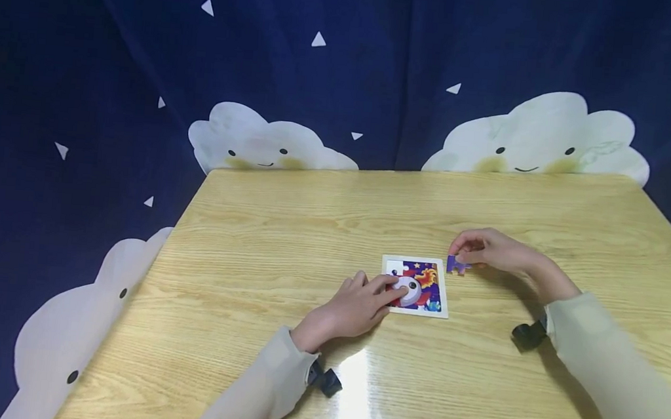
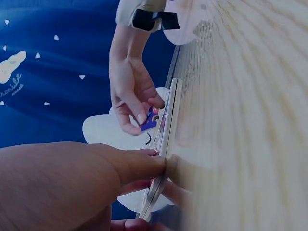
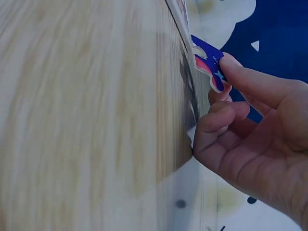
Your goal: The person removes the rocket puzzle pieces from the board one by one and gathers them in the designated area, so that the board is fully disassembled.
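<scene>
Right hand (image 1: 489, 250): grip pinches a purple puzzle piece (image 1: 454, 266) between thumb and fingers, just beside the right edge of the framed puzzle (image 1: 442, 293). The framed puzzle lies flat on the wood-grain bench (image 1: 286, 232). Left hand (image 1: 354, 308): grip unclenched, fingers extended and touching the framed puzzle's left portion.

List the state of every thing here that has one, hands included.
Puzzle, flat on the table, white patch at upper left
Purple piece, loose, held beside the puzzle's right edge
Left hand, fingers resting on the puzzle
Right hand, pinching the purple piece
Blue cloth, hanging behind the table
</scene>
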Demonstrator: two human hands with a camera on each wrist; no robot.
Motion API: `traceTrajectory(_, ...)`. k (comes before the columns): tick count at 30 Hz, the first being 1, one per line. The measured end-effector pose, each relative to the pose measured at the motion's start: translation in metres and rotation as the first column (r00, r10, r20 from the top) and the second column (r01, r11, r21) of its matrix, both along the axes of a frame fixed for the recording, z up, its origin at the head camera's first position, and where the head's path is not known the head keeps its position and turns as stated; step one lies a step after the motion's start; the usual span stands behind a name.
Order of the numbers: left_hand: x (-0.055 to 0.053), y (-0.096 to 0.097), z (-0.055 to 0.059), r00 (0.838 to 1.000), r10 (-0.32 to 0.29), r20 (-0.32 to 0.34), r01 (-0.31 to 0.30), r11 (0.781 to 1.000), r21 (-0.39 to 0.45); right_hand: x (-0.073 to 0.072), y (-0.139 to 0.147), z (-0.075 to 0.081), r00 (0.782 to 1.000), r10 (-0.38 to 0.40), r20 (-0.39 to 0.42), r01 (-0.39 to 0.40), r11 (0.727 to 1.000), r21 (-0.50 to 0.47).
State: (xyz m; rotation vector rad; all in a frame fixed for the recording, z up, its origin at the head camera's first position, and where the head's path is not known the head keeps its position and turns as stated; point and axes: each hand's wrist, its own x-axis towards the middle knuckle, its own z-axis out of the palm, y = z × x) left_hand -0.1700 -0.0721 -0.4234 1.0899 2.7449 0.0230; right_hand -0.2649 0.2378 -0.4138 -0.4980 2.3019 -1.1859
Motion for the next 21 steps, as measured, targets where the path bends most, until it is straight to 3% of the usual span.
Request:
traceTrajectory(9,0.000,0.000,-0.001,1.000,0.001,0.000,-0.001,1.000,0.000,0.005,0.026,-0.002,1.000,0.025,0.000,-0.025,1.000,0.003)
traceTrajectory(21,0.000,0.000,-0.001,1.000,0.004,0.010,-0.004,1.000,0.019,0.012,0.049,-0.002,0.999,-0.023,-0.040,0.025,0.997,0.067)
